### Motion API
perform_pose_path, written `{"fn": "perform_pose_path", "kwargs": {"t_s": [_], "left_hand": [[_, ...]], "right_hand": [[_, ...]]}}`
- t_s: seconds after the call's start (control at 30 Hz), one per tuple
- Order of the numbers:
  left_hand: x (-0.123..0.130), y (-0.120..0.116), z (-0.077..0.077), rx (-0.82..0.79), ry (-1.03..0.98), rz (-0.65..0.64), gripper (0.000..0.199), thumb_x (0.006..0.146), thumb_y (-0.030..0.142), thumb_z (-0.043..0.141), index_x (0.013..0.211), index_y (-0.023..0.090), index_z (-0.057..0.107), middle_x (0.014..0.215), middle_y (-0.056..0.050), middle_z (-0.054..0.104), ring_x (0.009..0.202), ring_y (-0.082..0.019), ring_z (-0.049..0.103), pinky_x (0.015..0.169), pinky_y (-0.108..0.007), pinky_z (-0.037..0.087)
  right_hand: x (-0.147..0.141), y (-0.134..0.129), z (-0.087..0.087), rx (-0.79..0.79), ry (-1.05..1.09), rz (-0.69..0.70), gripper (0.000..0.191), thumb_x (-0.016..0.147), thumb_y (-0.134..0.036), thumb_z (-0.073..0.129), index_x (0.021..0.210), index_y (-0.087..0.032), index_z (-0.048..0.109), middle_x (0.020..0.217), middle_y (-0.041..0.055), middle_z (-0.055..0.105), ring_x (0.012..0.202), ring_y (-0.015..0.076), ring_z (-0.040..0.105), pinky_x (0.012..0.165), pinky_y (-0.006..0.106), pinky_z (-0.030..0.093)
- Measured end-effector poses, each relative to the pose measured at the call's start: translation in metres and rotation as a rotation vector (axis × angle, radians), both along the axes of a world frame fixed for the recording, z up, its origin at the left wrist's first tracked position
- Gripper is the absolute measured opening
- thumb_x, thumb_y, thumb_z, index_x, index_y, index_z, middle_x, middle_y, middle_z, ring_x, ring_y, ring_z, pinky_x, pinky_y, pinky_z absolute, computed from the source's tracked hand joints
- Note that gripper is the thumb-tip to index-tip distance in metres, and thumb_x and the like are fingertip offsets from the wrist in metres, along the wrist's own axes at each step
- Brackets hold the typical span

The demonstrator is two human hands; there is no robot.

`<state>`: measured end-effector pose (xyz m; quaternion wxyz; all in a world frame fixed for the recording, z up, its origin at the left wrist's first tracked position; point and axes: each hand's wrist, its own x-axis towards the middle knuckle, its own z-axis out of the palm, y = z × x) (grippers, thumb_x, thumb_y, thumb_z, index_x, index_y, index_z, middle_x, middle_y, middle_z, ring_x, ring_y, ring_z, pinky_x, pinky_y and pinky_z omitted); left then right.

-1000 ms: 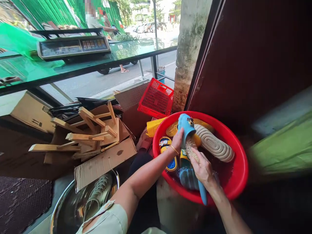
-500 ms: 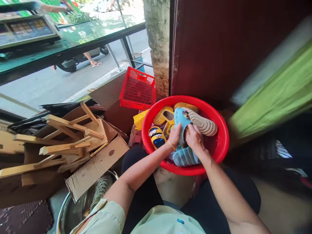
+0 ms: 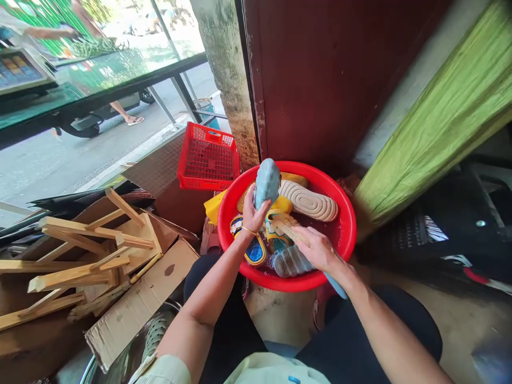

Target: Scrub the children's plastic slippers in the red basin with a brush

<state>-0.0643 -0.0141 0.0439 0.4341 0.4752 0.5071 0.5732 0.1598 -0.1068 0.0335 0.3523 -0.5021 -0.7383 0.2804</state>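
My left hand [image 3: 255, 210] grips a light blue slipper [image 3: 267, 184], raised above the far left part of a red basin [image 3: 350, 234]. My right hand [image 3: 318, 248] is wrapped round a scrubbing brush [image 3: 286, 225] with a pale head. A blue length [image 3: 336, 285] sticks out behind that hand, seemingly the brush's handle. The brush head is lower than the blue slipper and apart from it. In the basin's water are a beige-soled shoe [image 3: 308, 200], a dark blue and yellow slipper [image 3: 255, 249], another grey-blue slipper [image 3: 294, 261] and several yellow ones, partly covered.
Behind the basin on the left is a red plastic crate [image 3: 210, 154]. Wooden stool frames [image 3: 100, 240] and cardboard [image 3: 144, 298] are piled to the left. A metal basin holding a shoe [image 3: 154, 336] is at lower left. Green cloth [image 3: 436, 112] hangs on the right.
The blue slipper has been lifted and turned in my left hand. My right hand has come away from it, and the brush now shows. The view has swung right.
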Motion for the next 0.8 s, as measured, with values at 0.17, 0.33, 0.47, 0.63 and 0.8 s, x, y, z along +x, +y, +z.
{"fn": "perform_pose_path", "kwargs": {"t_s": [0.17,0.33,0.47,0.63,0.8], "left_hand": [[-0.004,-0.011,0.015,0.055,0.042,-0.048,0.099,0.070,0.042,0.084,0.156,0.025,0.039,0.122,-0.007,0.063,0.113,-0.027,0.058,0.102,-0.040,0.045],[0.015,-0.020,0.026,0.017,0.033,-0.110,0.089,0.063,0.039,0.085,0.144,0.022,0.052,0.120,-0.006,0.063,0.111,-0.027,0.058,0.101,-0.039,0.044],[0.026,-0.018,0.021,-0.012,0.082,-0.109,0.055,0.065,0.039,0.078,0.116,0.022,0.065,0.104,-0.003,0.067,0.099,-0.024,0.059,0.094,-0.036,0.047],[0.026,-0.009,0.008,-0.018,0.128,-0.047,0.029,0.070,0.038,0.074,0.090,0.019,0.062,0.084,-0.001,0.062,0.082,-0.019,0.056,0.081,-0.032,0.048],[0.009,0.001,0.005,-0.029,-0.044,-0.228,0.040,0.071,0.043,0.078,0.101,0.017,0.067,0.088,-0.002,0.068,0.082,-0.018,0.061,0.082,-0.031,0.052]], "right_hand": [[0.019,0.009,0.024,-0.091,0.350,-0.346,0.051,0.091,-0.047,0.065,0.137,-0.024,0.063,0.084,0.0032,0.075,0.065,0.0204,0.069,0.062,0.036,0.062],[-0.015,0.030,0.042,-0.319,0.795,-0.425,0.071,0.081,-0.057,0.074,0.142,-0.026,0.054,0.081,-0.0015,0.071,0.055,0.0147,0.064,0.043,0.025,0.053],[-0.040,0.048,0.044,-0.438,0.986,-0.383,0.056,0.076,-0.049,0.075,0.126,-0.027,0.061,0.093,-0.0018,0.071,0.061,0.0138,0.065,0.042,0.022,0.052],[-0.049,0.056,0.041,-0.476,1.017,-0.359,0.059,0.073,-0.046,0.077,0.125,-0.028,0.058,0.097,-0.0025,0.072,0.056,0.0120,0.064,0.038,0.020,0.047],[-0.032,0.055,0.055,-0.445,0.998,-0.287,0.057,0.072,-0.046,0.081,0.121,-0.026,0.060,0.097,-0.0007,0.073,0.060,0.0126,0.067,0.040,0.018,0.048]]}}
